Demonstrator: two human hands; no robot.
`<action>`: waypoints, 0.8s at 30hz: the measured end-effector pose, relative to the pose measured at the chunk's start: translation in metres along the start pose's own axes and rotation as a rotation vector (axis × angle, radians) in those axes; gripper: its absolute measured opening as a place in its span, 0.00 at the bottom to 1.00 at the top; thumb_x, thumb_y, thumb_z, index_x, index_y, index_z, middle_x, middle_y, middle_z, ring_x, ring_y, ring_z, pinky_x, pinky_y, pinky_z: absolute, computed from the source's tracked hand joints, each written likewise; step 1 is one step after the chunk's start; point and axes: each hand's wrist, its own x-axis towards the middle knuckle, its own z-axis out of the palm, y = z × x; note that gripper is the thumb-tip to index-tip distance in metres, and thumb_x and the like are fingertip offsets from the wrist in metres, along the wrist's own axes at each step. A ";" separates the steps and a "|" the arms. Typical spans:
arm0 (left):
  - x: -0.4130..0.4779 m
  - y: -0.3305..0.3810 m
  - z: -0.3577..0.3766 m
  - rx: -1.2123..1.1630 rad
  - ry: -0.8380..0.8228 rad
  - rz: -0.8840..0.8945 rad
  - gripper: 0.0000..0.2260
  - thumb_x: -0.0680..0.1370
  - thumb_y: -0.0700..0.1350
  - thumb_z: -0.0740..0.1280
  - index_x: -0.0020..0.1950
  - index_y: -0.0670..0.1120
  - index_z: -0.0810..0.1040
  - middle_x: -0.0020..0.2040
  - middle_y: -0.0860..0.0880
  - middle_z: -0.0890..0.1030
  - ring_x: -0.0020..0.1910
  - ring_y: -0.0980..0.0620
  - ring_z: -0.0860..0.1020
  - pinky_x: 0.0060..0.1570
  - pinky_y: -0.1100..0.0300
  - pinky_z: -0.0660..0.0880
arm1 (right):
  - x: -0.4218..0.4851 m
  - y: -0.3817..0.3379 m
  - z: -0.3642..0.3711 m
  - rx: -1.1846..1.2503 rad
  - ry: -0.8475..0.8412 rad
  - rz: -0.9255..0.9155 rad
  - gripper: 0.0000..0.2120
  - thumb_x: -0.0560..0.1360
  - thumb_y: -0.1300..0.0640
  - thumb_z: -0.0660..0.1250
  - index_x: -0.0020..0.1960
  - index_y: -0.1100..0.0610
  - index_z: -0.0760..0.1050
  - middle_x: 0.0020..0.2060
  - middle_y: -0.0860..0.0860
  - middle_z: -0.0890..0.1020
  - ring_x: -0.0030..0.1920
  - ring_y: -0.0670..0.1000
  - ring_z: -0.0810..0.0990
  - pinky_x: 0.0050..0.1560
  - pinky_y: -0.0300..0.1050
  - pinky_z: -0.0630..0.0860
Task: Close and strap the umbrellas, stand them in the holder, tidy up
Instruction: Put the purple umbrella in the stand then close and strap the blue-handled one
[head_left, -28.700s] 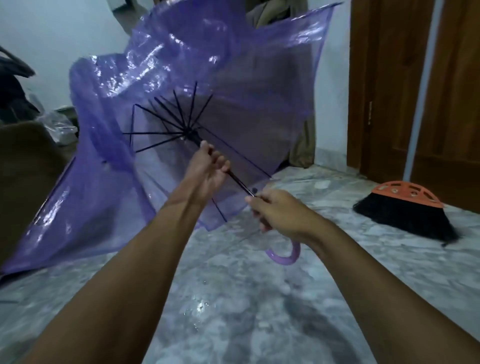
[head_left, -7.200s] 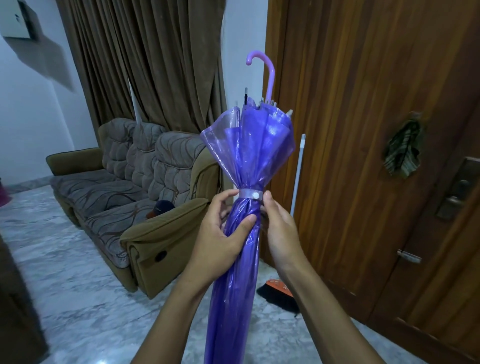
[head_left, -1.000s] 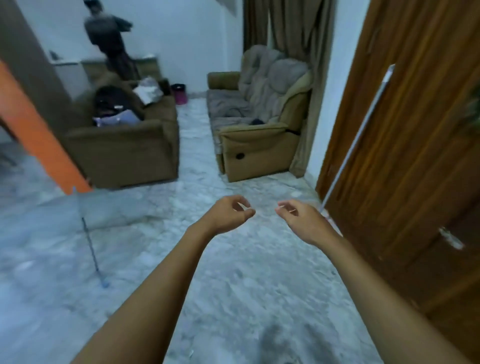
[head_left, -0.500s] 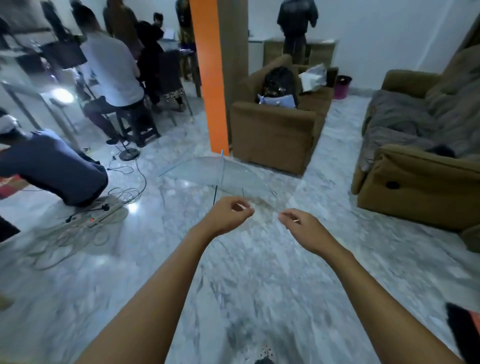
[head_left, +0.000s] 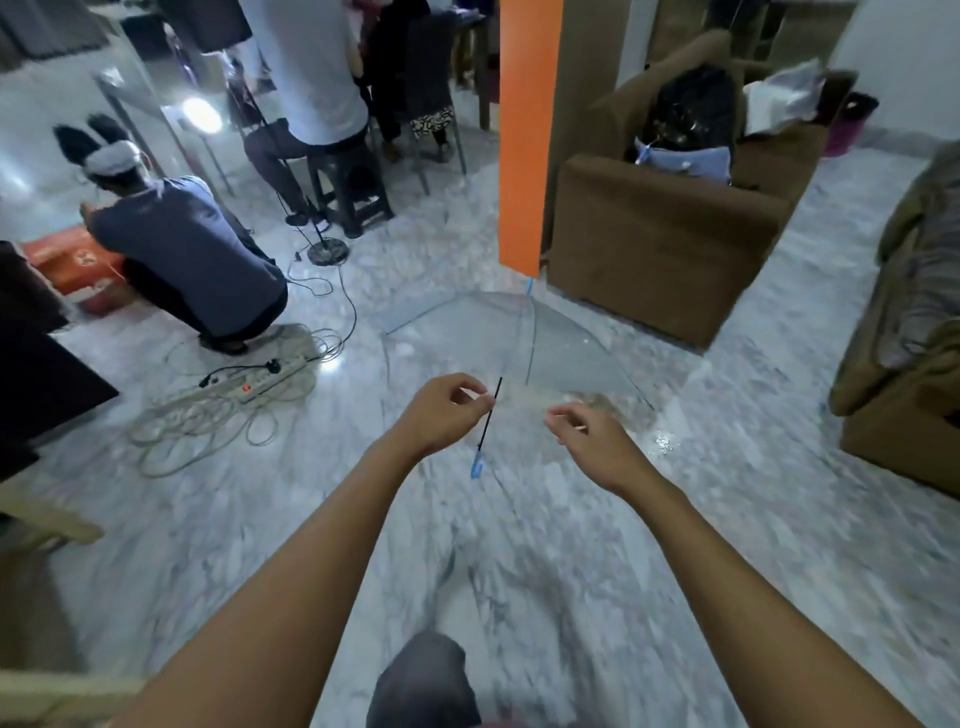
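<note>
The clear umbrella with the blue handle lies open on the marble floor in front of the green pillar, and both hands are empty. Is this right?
Not quite. In the head view the pillar is orange, not green. The rest holds: the clear umbrella lies open on the marble floor, and the left hand and right hand are empty.

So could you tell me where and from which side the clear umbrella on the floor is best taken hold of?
Probably by the black shaft just above the blue handle. The clear umbrella lies open on its side, handle end pointing at the person, so coming from the near side avoids the flimsy canopy. Both hands, left hand and right hand, are empty.
</note>
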 end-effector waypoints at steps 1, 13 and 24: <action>0.018 -0.009 -0.004 0.002 -0.008 0.003 0.09 0.76 0.50 0.70 0.53 0.47 0.81 0.48 0.43 0.84 0.44 0.49 0.82 0.45 0.62 0.74 | 0.016 -0.002 0.008 0.003 0.011 0.009 0.12 0.77 0.41 0.63 0.56 0.45 0.77 0.55 0.45 0.82 0.54 0.47 0.81 0.59 0.52 0.77; 0.253 -0.149 -0.046 0.174 -0.341 -0.010 0.09 0.76 0.50 0.70 0.53 0.48 0.80 0.44 0.48 0.81 0.43 0.50 0.79 0.42 0.63 0.71 | 0.202 0.002 0.146 0.014 0.213 0.346 0.16 0.78 0.42 0.62 0.63 0.47 0.75 0.56 0.45 0.81 0.51 0.47 0.80 0.52 0.44 0.75; 0.435 -0.338 0.088 0.205 -0.425 -0.050 0.15 0.78 0.51 0.67 0.62 0.45 0.76 0.42 0.48 0.80 0.40 0.50 0.79 0.38 0.60 0.74 | 0.358 0.197 0.274 0.180 0.262 0.443 0.16 0.79 0.46 0.64 0.64 0.50 0.76 0.56 0.46 0.79 0.54 0.48 0.78 0.54 0.43 0.72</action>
